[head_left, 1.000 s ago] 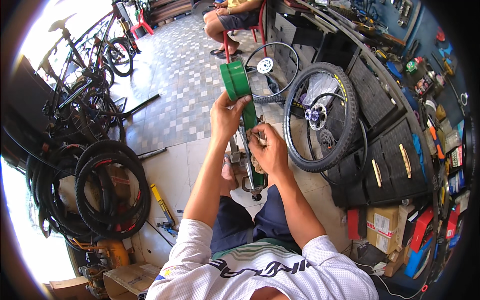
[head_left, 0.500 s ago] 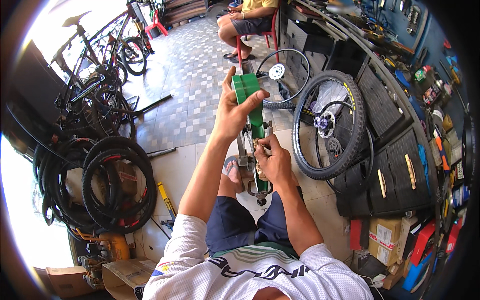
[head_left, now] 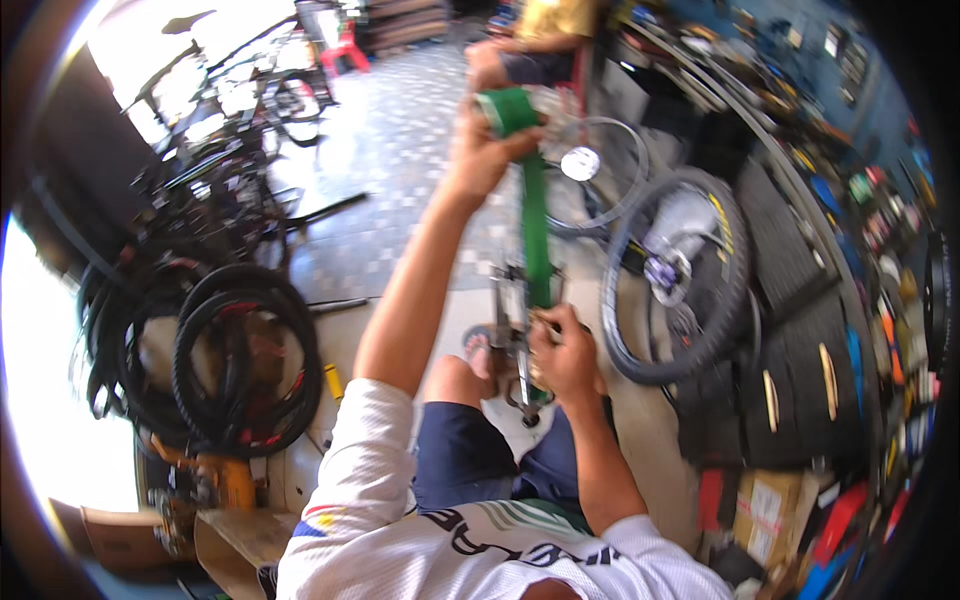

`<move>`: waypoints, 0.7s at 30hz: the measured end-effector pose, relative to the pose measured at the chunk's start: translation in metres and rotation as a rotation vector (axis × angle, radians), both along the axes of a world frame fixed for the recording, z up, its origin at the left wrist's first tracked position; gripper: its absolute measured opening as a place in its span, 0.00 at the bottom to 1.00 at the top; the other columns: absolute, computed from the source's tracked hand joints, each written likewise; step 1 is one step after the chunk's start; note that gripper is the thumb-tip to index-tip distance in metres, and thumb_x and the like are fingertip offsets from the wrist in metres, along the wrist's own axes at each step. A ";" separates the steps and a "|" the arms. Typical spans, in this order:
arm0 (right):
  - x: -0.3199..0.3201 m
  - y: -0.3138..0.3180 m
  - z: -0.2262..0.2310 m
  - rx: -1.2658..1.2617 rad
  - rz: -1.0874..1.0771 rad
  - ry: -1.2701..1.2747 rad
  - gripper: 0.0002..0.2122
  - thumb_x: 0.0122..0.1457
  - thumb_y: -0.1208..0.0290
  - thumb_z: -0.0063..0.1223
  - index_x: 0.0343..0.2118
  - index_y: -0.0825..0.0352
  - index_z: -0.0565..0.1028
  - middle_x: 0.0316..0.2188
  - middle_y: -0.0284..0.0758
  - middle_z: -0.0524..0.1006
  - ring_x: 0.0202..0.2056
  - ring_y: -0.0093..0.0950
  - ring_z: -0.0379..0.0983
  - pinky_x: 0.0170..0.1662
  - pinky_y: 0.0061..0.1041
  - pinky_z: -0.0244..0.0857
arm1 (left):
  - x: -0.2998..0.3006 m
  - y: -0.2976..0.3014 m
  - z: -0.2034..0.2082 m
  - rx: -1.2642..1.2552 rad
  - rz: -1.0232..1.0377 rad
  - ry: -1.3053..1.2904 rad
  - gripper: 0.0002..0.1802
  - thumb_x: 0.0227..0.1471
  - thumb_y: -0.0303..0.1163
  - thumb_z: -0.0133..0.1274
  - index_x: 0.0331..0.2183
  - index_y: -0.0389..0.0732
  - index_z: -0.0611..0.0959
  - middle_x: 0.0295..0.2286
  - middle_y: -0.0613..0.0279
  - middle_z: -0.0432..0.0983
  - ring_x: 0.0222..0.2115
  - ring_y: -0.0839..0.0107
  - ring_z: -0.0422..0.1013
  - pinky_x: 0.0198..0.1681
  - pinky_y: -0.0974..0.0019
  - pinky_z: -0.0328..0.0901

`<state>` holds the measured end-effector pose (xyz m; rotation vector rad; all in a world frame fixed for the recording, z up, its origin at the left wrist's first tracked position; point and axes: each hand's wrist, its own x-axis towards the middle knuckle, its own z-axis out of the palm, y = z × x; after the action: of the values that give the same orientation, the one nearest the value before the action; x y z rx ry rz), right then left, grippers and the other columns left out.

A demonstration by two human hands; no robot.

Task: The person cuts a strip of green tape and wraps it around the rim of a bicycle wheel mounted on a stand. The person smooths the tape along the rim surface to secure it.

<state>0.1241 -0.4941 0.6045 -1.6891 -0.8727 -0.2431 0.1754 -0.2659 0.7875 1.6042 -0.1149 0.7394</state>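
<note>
My left hand (head_left: pixel 474 160) is raised ahead of me, its fingers and thumb wrapped round a roll of green tape (head_left: pixel 512 111). A wide green strip (head_left: pixel 535 220) runs from the roll down toward my right hand (head_left: pixel 566 358). That hand is closed in a pinch at the strip's lower end, beside a narrow metal stand (head_left: pixel 510 330) upright between my knees. What exactly lies between its fingers is hidden by the knuckles and blur. Near the floor, the stand's lower part shows between my thighs.
Right of the stand leans a bicycle wheel with a knobby tyre (head_left: pixel 735 300); a bare rim (head_left: pixel 640 165) lies behind it. Tyres (head_left: pixel 185 370) are piled at left, below several bicycles (head_left: pixel 200 150). A seated person (head_left: pixel 545 45) is ahead. A tool-covered bench (head_left: pixel 850 230) curves along the right.
My left hand has moved up and away with the roll, and a longer strip now stretches between my hands. My right hand stays low by the stand. The view has shifted and blurred.
</note>
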 end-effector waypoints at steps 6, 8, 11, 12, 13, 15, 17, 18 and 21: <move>0.002 -0.015 0.000 -0.015 -0.043 0.092 0.06 0.59 0.74 0.60 0.36 0.65 0.73 0.28 0.43 0.81 0.30 0.42 0.82 0.34 0.35 0.73 | 0.025 -0.010 0.029 -0.503 -0.200 0.120 0.15 0.56 0.39 0.67 0.39 0.41 0.82 0.31 0.66 0.83 0.28 0.77 0.77 0.32 0.69 0.73; -0.002 -0.015 0.001 -0.035 -0.003 0.147 0.06 0.61 0.75 0.58 0.36 0.66 0.71 0.26 0.40 0.79 0.28 0.33 0.78 0.32 0.30 0.71 | 0.034 -0.002 0.025 -0.386 -0.132 0.085 0.19 0.56 0.41 0.67 0.42 0.35 0.84 0.36 0.62 0.83 0.34 0.75 0.77 0.36 0.67 0.71; -0.004 -0.005 0.000 -0.039 0.071 0.204 0.07 0.60 0.75 0.59 0.37 0.66 0.71 0.25 0.42 0.80 0.28 0.42 0.81 0.33 0.34 0.72 | 0.053 0.033 0.010 -0.053 0.183 -0.085 0.18 0.53 0.37 0.69 0.40 0.33 0.86 0.44 0.57 0.79 0.36 0.69 0.77 0.41 0.68 0.72; -0.005 -0.006 -0.001 -0.046 0.065 0.190 0.07 0.60 0.75 0.59 0.37 0.66 0.71 0.26 0.42 0.80 0.28 0.42 0.81 0.33 0.34 0.72 | 0.058 0.039 0.011 0.108 0.318 -0.115 0.19 0.52 0.36 0.70 0.39 0.30 0.86 0.49 0.53 0.75 0.37 0.67 0.78 0.43 0.68 0.72; -0.006 -0.009 -0.001 -0.055 0.053 0.179 0.07 0.60 0.75 0.59 0.37 0.66 0.71 0.26 0.42 0.79 0.29 0.42 0.81 0.33 0.34 0.72 | 0.062 0.040 0.013 0.255 0.467 -0.138 0.21 0.50 0.36 0.71 0.38 0.27 0.86 0.54 0.49 0.72 0.39 0.65 0.78 0.45 0.69 0.73; -0.006 -0.006 0.004 -0.028 0.032 0.118 0.07 0.60 0.75 0.59 0.36 0.65 0.71 0.26 0.43 0.79 0.30 0.43 0.81 0.34 0.35 0.72 | 0.063 0.041 0.014 0.369 0.592 -0.129 0.19 0.50 0.35 0.71 0.32 0.26 0.87 0.56 0.49 0.69 0.39 0.67 0.77 0.42 0.68 0.73; -0.002 -0.009 0.006 -0.044 0.032 0.161 0.07 0.60 0.75 0.59 0.36 0.65 0.71 0.27 0.43 0.80 0.30 0.44 0.80 0.34 0.36 0.72 | 0.064 0.033 0.024 0.093 0.314 -0.054 0.18 0.50 0.35 0.72 0.30 0.27 0.86 0.55 0.50 0.70 0.38 0.69 0.77 0.39 0.67 0.73; 0.000 -0.009 0.006 -0.051 0.031 0.182 0.07 0.60 0.75 0.59 0.36 0.65 0.71 0.27 0.42 0.80 0.30 0.44 0.80 0.34 0.36 0.73 | 0.065 0.030 0.029 -0.135 0.075 0.002 0.18 0.50 0.35 0.72 0.30 0.27 0.86 0.54 0.50 0.72 0.37 0.70 0.77 0.38 0.67 0.73; 0.002 -0.011 0.005 -0.071 0.017 0.187 0.07 0.59 0.75 0.59 0.37 0.64 0.72 0.28 0.43 0.81 0.31 0.44 0.81 0.34 0.37 0.73 | 0.068 0.028 0.040 -0.241 -0.011 -0.015 0.14 0.51 0.35 0.71 0.28 0.34 0.86 0.32 0.63 0.80 0.28 0.75 0.75 0.31 0.66 0.71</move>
<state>0.1263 -0.5050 0.6093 -1.7383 -0.7634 -0.0424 0.2439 -0.2377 0.8274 1.3677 -0.0439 0.7281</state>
